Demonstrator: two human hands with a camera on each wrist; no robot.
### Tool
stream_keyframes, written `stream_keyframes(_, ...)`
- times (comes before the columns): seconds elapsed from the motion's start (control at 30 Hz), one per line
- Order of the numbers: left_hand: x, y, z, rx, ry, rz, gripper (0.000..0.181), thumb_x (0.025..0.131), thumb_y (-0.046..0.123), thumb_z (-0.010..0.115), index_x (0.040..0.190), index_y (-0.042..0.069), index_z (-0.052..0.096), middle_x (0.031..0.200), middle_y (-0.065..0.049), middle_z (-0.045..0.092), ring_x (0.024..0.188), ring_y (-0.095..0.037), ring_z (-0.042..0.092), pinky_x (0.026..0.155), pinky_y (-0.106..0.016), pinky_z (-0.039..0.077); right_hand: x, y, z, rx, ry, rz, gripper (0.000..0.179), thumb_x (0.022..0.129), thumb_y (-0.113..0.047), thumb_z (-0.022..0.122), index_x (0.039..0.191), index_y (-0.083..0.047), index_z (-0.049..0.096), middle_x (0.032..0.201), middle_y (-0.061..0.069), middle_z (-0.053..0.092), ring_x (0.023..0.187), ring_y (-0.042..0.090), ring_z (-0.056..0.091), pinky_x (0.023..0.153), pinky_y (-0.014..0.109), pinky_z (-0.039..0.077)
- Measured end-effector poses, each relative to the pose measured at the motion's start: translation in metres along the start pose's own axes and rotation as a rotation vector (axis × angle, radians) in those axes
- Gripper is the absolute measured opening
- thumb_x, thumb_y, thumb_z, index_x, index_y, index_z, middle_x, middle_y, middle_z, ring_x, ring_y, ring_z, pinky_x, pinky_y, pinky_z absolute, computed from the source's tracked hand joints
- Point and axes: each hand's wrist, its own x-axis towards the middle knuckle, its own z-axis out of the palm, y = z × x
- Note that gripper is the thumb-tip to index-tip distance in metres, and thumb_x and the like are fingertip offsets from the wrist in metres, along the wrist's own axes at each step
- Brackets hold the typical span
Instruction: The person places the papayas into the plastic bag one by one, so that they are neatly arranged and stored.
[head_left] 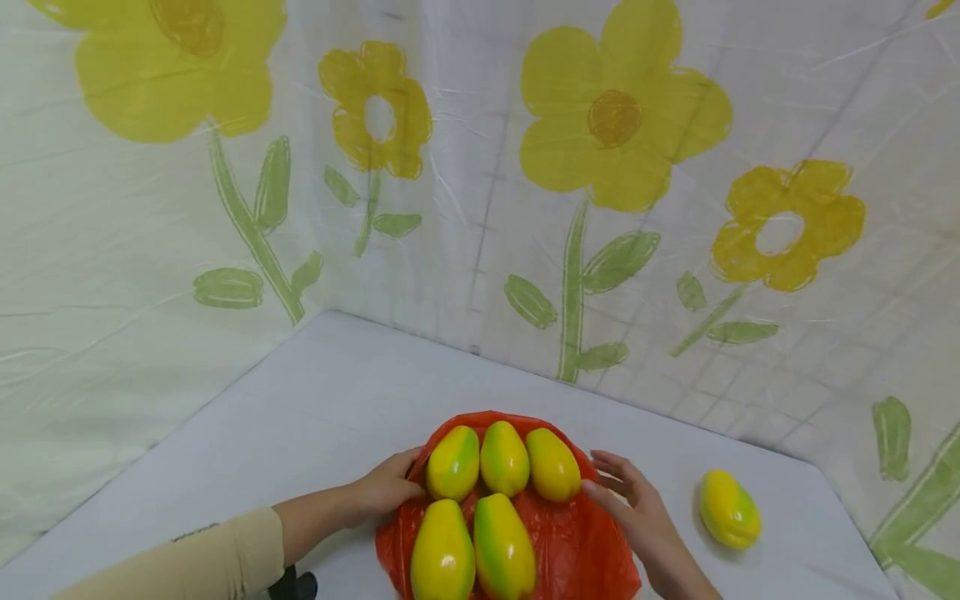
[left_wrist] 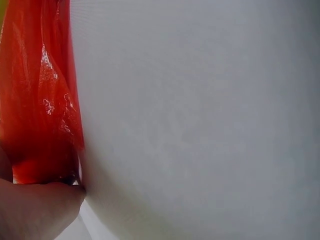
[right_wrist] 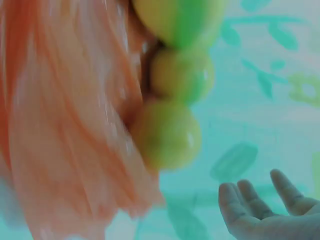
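Several yellow-green papayas [head_left: 504, 546] sit in two rows in a red plastic bag [head_left: 558, 542], spread open on the white table. At the bag's left side, my left hand [head_left: 382, 487] grips its edge. The left wrist view shows a thumb [left_wrist: 42, 205] against the red plastic [left_wrist: 40, 100], with the other fingers mostly hidden. My right hand [head_left: 637, 517] is at the bag's right side, fingers loosely extended. In the right wrist view, the fingers of that hand [right_wrist: 270, 215] are spread and apart from the bag [right_wrist: 75, 125], and papayas [right_wrist: 167, 135] show over its rim.
One loose papaya [head_left: 730, 508] lies on the table [head_left: 337, 392], right of my right hand. A black object [head_left: 292, 583] shows below my left forearm. A curtain with yellow flowers [head_left: 615, 117] hangs along the table's back and left edges.
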Motion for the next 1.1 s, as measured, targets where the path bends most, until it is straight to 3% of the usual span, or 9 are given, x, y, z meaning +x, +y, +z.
stream_keyframes(0.27, 0.0, -0.001, 0.0, 0.009, 0.008, 0.007, 0.053, 0.084, 0.001, 0.055, 0.135, 0.004, 0.041, 0.125, -0.01, 0.053, 0.101, -0.02, 0.053, 0.088, -0.043, 0.053, 0.011, 0.01, -0.051, -0.031, 0.05, -0.012, 0.07, 0.09, -0.047, 0.052, 0.143, -0.008, 0.029, 0.147, 0.02, 0.031, 0.132, 0.036, 0.035, 0.107, 0.059, 0.03)
stream_keyframes(0.43, 0.001, -0.004, 0.001, 0.011, 0.007, 0.035, 0.053, 0.084, 0.002, 0.056, 0.135, 0.004, 0.041, 0.123, -0.01, 0.054, 0.1, -0.02, 0.053, 0.086, -0.043, 0.054, 0.019, 0.023, -0.08, -0.068, 0.072, -0.021, 0.071, 0.091, -0.044, 0.052, 0.144, -0.005, 0.026, 0.148, 0.021, 0.026, 0.135, 0.037, 0.028, 0.11, 0.057, 0.025)
stream_keyframes(0.7, 0.003, -0.005, 0.0, 0.009, 0.002, 0.01, 0.054, 0.083, 0.003, 0.057, 0.134, 0.005, 0.041, 0.124, -0.01, 0.054, 0.101, -0.02, 0.053, 0.087, -0.042, 0.054, 0.041, 0.039, -0.124, -0.215, 0.103, 0.106, 0.09, 0.086, -0.06, 0.047, 0.148, -0.004, 0.014, 0.153, 0.024, 0.009, 0.138, 0.045, 0.01, 0.11, 0.062, 0.018)
stream_keyframes(0.9, 0.002, -0.004, -0.001, 0.01, -0.004, 0.008, 0.053, 0.083, 0.003, 0.057, 0.133, 0.005, 0.042, 0.123, -0.01, 0.054, 0.099, -0.02, 0.054, 0.085, -0.041, 0.055, 0.049, 0.042, -0.145, -0.353, 0.096, 0.128, 0.099, 0.083, -0.066, 0.046, 0.149, -0.006, 0.005, 0.151, 0.031, -0.004, 0.134, 0.053, 0.006, 0.102, 0.071, 0.017)
stream_keyframes(1.1, 0.003, -0.002, -0.001, 0.005, -0.008, 0.008, 0.053, 0.083, 0.004, 0.058, 0.134, 0.006, 0.042, 0.124, -0.01, 0.054, 0.101, -0.02, 0.053, 0.087, -0.042, 0.054, 0.056, 0.043, -0.157, -0.414, 0.105, 0.122, 0.102, 0.082, -0.067, 0.046, 0.149, -0.005, 0.001, 0.15, 0.032, -0.007, 0.131, 0.057, 0.008, 0.1, 0.073, 0.019)
